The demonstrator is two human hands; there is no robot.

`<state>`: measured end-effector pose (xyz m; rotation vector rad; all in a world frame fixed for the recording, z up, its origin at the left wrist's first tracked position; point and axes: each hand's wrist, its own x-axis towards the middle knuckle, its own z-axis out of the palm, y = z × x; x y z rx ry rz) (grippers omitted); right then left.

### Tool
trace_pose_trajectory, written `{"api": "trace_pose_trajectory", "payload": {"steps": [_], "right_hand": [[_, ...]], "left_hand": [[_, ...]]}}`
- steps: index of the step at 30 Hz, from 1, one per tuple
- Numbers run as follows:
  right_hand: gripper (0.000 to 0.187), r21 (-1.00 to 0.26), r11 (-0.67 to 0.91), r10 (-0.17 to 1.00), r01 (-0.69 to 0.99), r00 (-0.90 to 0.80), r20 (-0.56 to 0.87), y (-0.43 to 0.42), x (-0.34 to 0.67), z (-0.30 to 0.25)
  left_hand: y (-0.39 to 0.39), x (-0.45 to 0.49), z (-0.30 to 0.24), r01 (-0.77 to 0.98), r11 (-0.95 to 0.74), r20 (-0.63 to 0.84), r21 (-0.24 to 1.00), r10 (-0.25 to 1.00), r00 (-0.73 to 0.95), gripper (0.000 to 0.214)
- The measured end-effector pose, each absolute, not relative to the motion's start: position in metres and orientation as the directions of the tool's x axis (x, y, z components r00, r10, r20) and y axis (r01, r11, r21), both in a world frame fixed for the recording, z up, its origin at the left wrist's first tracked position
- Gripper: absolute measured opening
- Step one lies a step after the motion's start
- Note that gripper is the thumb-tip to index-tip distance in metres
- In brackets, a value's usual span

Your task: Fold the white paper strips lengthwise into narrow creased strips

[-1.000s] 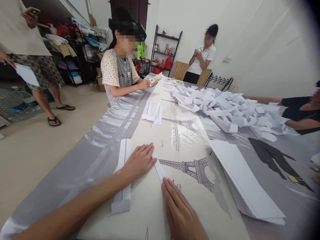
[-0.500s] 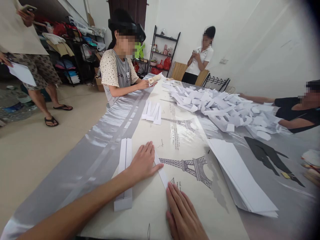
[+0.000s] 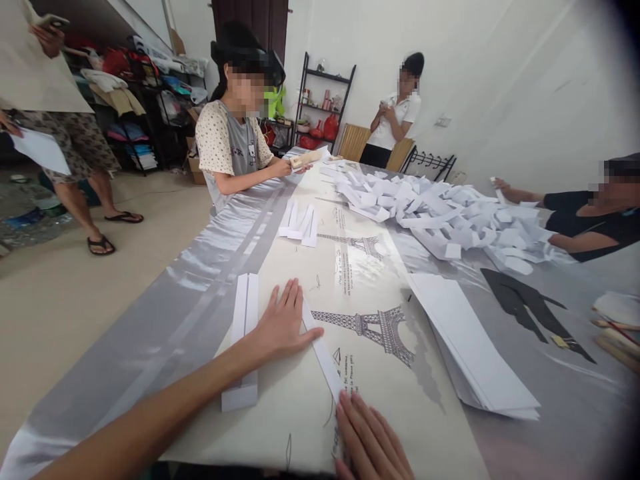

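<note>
A narrow folded strip of white paper (image 3: 324,363) lies slantwise on the printed table cover (image 3: 285,433). My left hand (image 3: 283,323) rests flat over its far part, fingers extended and thumb laid across the strip. Over the near end, the fingertips of my right hand (image 3: 370,433) press down, the fingers straight and side by side. To the left, partly under my left forearm, is a longer folded white paper piece (image 3: 245,300) with a dark gap along its middle. The far end of the strip beneath my left hand is hidden.
A stack of white sheets (image 3: 470,340) lies to the right, with a heap of folded papers (image 3: 425,207) behind it. Farther off are small folded pieces (image 3: 299,223) and black cut-outs (image 3: 530,307). A co-worker (image 3: 240,147) sits at the far left side, handling a light-coloured object.
My right hand has slid toward me along the strip, baring more of it. My left hand stays in place on the paper. The view has shifted slightly.
</note>
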<state>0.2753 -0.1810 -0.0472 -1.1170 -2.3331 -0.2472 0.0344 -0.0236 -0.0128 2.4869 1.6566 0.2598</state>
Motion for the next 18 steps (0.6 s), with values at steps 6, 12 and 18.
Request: {"api": "trace_pose_trajectory", "payload": {"steps": [6,12,18], "right_hand": [[0.026,-0.366,0.685,0.728,0.630,-0.571,0.380,-0.099,0.271,0.005],[0.030,-0.214,0.720,0.679,0.660,-0.608,0.412,-0.079,0.255,-0.005],[0.030,-0.143,0.714,0.667,0.685,-0.604,0.435,-0.087,0.254,-0.006]], "left_hand": [[-0.021,0.033,-0.016,0.901,-0.393,0.080,0.185,0.919,0.385,0.100],[-0.022,0.034,-0.021,0.905,-0.390,0.127,0.169,0.919,0.373,0.097],[-0.021,0.033,-0.027,0.908,-0.383,0.215,0.171,0.914,0.345,0.085]]}}
